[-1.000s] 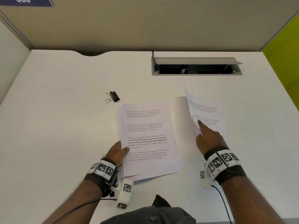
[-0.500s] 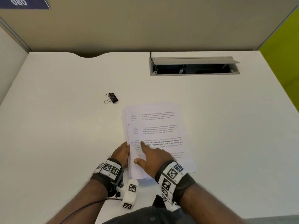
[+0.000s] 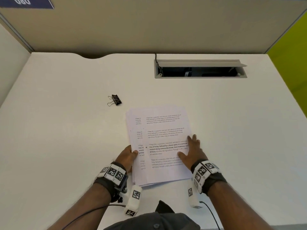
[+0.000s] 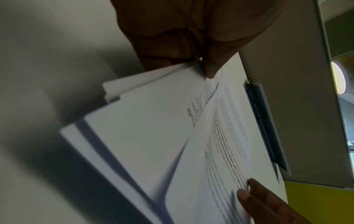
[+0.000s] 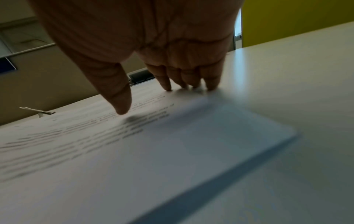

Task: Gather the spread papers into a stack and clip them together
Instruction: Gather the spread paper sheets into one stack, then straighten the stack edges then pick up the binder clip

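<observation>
While hands point(image 3: 191, 151) steady it, paper stack point(image 3: 159, 143) lies lengthwise, pointing away.

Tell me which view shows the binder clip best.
The head view: the black binder clip lies whole and sharp on the desk, beyond the paper stack's far left corner. The left wrist view doesn't show it; the right wrist view doesn't show it clearly.
</observation>
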A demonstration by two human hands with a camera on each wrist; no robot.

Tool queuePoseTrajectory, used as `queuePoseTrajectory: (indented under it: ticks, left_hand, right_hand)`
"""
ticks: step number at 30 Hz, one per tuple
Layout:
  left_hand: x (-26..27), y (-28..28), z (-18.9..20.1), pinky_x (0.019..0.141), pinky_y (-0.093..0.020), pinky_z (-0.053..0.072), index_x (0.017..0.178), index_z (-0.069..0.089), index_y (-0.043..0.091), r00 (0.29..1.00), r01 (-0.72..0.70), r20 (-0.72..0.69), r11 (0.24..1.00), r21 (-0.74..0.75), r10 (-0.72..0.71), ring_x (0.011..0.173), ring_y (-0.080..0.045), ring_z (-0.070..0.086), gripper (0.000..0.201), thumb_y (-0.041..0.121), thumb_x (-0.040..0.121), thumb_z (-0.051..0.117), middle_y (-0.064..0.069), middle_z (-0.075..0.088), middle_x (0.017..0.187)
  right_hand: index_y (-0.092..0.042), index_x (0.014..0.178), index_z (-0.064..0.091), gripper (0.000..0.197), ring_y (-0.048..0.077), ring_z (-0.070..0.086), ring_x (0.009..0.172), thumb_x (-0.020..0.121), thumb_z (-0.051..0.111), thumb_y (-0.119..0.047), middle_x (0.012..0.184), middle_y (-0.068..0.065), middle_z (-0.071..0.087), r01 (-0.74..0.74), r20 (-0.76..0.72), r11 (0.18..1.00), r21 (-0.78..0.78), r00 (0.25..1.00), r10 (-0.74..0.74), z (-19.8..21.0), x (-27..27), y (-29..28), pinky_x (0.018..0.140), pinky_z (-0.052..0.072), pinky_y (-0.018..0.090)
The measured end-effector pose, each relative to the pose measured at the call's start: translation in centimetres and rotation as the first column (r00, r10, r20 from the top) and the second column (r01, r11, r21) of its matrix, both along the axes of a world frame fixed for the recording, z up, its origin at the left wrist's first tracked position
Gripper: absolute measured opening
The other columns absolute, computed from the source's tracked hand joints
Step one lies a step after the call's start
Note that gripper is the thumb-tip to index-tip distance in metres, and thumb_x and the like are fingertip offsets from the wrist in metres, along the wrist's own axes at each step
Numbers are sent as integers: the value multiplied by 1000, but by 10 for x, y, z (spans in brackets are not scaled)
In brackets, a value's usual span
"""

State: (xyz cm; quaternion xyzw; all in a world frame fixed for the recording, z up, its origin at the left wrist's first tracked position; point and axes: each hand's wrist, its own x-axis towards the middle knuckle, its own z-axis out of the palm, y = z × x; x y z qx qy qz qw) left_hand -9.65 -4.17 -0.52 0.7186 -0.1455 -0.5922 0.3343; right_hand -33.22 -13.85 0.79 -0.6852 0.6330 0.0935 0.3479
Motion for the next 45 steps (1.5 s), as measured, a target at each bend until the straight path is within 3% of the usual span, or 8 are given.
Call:
queuePoseTrajectory:
  ticks: [7, 17, 23, 27, 34, 39, 42, 45]
  left_hand:
    - [-14, -3, 7, 91, -56, 52, 120, 53, 16, 982, -137, -133, 991, 7, 137, 108, -36, 63, 34, 37, 94, 45, -12, 66, 115]
    - [-22, -1, 6, 95, -55, 49, 105, 61, 16, 972, -222, -104, 971, -92, 212, 103, -37, 63, 23, 3, 91, 50, -16, 66, 116]
    - [-39, -14, 22, 80, -40, 55, 130, 49, 3, 791, -544, -395, 832, -105, 467, 97, -28, 62, 40, -5, 92, 42, -16, 59, 128]
    - [-59, -20, 27, 65, -38, 62, 129, 51, 8, 751, -549, -482, 832, -76, 451, 91, -27, 69, 41, -6, 90, 45, -15, 65, 117]
    - [-67, -13, 36, 60, -35, 62, 120, 53, 10, 931, -120, -352, 992, -40, 98, 67, -21, 72, 27, 15, 94, 48, -11, 72, 96]
    - [-38, -12, 68, 50, -25, 53, 89, 66, 8, 928, 326, -186, 945, -7, -322, 58, -19, 70, 32, 31, 95, 46, -8, 77, 84]
    - [1, -28, 78, 47, -22, 50, 81, 63, 13, 997, 41, 78, 972, -231, -23, 46, -10, 65, 17, 19, 93, 52, -10, 71, 76]
    - [51, -46, 81, 78, -28, 48, 105, 59, 18, 881, -20, 429, 921, -390, 201, 77, -6, 66, 22, 16, 83, 66, -4, 65, 102]
  right_hand:
    - [-26, 150, 4, 82, 12, 3, 147, 88, 56, -33, 160, -7, -8, -84, 131, 996, 7, 988, 82, -1, 3, 0, 117, 13, 31]
    - [-25, 147, 24, 76, 20, 22, 145, 84, 65, -31, 158, 1, 18, 207, 315, 978, -38, 931, -185, 12, -25, -9, 118, 20, 35]
    - [-22, 149, 12, 88, 31, 47, 128, 82, 68, -32, 148, 9, 38, 512, 526, 731, 452, 509, -682, 33, -34, 0, 101, 44, 48]
    - [-14, 126, 55, 39, 31, 67, 96, 88, 62, -20, 111, 11, 69, 315, 520, 585, 747, 270, -810, 40, -14, 7, 80, 57, 42]
    - [-5, 129, 50, 41, 41, 61, 109, 89, 49, 7, 122, 21, 62, 368, 518, 586, 721, 274, -810, 13, 0, 4, 78, 56, 49]
    - [-4, 126, 52, 37, 35, 63, 95, 90, 52, 4, 108, 15, 66, 452, 548, 666, 594, 379, -746, 14, -12, -4, 81, 54, 48]
    - [-1, 120, 55, 32, 37, 63, 94, 88, 55, 4, 111, 21, 64, 479, 579, 719, 503, 431, -692, 25, -26, -15, 82, 53, 48]
    - [-4, 107, 59, 24, 38, 63, 93, 85, 61, 3, 114, 24, 64, 442, 631, 791, 423, 483, -608, 38, -38, -27, 78, 54, 43]
